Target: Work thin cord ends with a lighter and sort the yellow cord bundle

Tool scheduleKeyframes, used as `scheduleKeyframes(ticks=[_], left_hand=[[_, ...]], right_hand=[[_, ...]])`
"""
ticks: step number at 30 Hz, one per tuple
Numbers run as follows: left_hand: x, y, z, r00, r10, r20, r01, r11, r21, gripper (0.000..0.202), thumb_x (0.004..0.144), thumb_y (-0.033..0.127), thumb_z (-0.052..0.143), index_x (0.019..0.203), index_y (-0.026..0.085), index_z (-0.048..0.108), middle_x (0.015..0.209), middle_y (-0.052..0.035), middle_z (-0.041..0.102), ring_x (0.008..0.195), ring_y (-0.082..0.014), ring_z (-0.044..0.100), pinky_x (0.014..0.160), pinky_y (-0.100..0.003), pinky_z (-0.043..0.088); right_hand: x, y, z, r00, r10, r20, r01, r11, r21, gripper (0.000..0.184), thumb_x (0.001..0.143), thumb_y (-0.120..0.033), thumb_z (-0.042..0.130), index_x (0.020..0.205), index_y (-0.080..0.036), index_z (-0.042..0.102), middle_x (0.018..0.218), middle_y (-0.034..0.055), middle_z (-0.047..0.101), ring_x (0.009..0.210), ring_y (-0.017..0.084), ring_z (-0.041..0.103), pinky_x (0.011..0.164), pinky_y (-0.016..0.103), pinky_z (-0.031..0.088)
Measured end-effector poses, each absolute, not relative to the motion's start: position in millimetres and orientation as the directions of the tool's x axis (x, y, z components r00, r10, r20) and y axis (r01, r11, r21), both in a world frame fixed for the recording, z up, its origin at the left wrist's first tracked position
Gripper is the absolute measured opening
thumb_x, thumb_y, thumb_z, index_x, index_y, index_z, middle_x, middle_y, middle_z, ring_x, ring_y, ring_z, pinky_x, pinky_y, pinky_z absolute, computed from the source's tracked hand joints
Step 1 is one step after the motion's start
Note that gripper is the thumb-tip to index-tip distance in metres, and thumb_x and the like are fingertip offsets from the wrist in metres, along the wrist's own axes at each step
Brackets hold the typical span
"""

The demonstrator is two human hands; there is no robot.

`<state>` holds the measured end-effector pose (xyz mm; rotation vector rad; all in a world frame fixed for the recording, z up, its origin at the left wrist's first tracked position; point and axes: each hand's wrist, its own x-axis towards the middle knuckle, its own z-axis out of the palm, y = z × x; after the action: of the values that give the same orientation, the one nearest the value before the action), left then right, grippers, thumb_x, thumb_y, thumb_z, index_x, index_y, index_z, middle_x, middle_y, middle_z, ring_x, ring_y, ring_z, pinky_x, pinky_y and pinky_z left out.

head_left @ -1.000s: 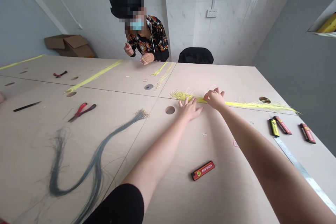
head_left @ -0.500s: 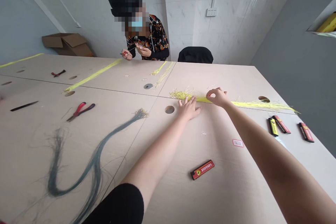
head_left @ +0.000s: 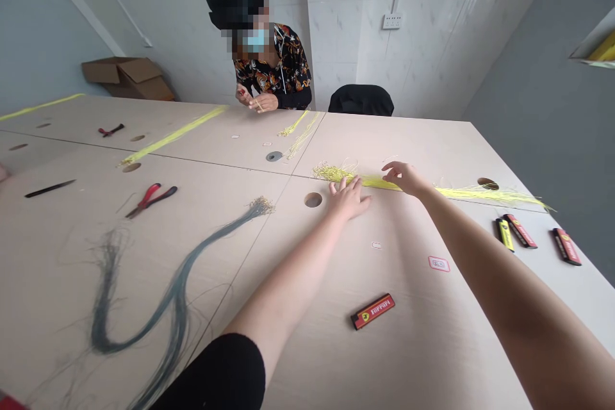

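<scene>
My left hand (head_left: pixel 348 198) lies flat on the pale table (head_left: pixel 230 141), fingertips at the near side of a long bundle of thin yellow wires (head_left: pixel 471 194). My right hand (head_left: pixel 404 178) is open, its palm over the bundle and its fingers curved toward the far side. Neither hand holds anything. The bundle's frayed left end (head_left: pixel 334 173) spreads out just beyond my left hand, and its thin tail runs right toward the table edge.
A grey-blue wire bundle (head_left: pixel 177 288) curves across the left of the table, near red-handled pliers (head_left: pixel 151 200) and a black marker-like tool (head_left: pixel 50 188). A red Ferrari-branded case (head_left: pixel 373 311) lies below my arms. A masked co-worker (head_left: pixel 271 73) handles something small across the table.
My right hand has lifted slightly and shifted right along the yellow bundle, its fingers opening. My left hand stays in place. The co-worker's hands have moved closer together.
</scene>
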<state>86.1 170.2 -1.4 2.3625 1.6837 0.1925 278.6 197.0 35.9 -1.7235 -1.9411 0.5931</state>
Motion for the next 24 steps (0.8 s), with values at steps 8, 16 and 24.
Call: scheduleKeyframes(ticks=[8,16,24], left_hand=[[86,169,-1,0.323,0.945,-0.044,0.912,-0.299,0.279,0.072,0.088,0.057,0.028,0.151,0.023,0.024,0.159,0.0009,0.022,0.147,-0.0323,0.011,0.117,-0.059,0.01],[86,169,0,0.325,0.945,-0.046,0.911,-0.299,0.284,0.073,0.088,0.058,0.027,0.151,0.022,0.024,0.159,0.0012,0.021,0.147,-0.0328,0.01,0.117,-0.059,0.009],[86,169,-1,0.323,0.946,-0.024,0.914,-0.305,0.268,0.07,0.088,0.058,0.03,0.15,0.024,0.027,0.159,-0.0005,0.024,0.146,-0.0333,0.013,0.116,-0.059,0.013]], right_hand=[[288,200,62,-0.204,0.97,-0.133,0.872,0.119,-0.475,0.012,0.078,-0.017,0.061,0.088,-0.018,0.067,0.083,0.0047,0.071,0.069,0.016,0.064,0.062,0.025,0.046],[272,194,70,-0.209,0.966,-0.152,0.851,0.103,-0.514,0.008,0.075,-0.017,0.064,0.082,-0.015,0.066,0.073,0.0049,0.071,0.065,0.016,0.064,0.057,0.024,0.045],[273,195,63,-0.25,0.953,-0.172,0.83,0.12,-0.545,0.017,0.074,-0.013,0.053,0.081,-0.017,0.067,0.079,0.0043,0.072,0.067,0.014,0.063,0.054,0.022,0.043]])
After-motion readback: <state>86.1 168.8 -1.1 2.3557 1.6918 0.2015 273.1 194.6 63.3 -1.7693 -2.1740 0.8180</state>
